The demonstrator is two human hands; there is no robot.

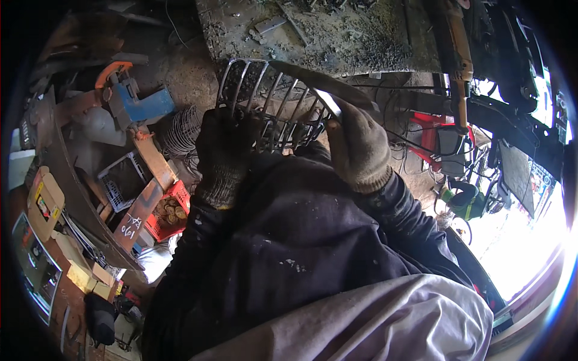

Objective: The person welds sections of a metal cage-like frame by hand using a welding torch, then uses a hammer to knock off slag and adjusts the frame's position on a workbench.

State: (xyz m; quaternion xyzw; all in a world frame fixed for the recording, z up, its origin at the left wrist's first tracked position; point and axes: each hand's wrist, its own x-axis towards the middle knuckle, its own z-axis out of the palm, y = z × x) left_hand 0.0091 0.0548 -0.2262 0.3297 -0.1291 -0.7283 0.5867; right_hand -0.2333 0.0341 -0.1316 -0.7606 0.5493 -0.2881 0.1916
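A metal rack of several parallel bars [263, 84], bent over at its far end, is held in front of my body. My left hand [226, 135], in a dark knitted glove, is closed on its near left part; the fingertips are partly lost in shadow. At the rack's right side my right hand [359, 147], in a lighter grey-brown glove, grips its bright flat edge [329, 104]. A long dark, rounded piece [322, 80] slants across the rack's far right side toward that hand; I cannot make out its kind.
Beyond the rack stands a worktable [373, 36] strewn with metal scraps and debris. To the left are a coil of wire [182, 131], a blue metal tool [144, 105] and a red crate [183, 194] of round brownish pieces. Red equipment [424, 141] and cables lie right.
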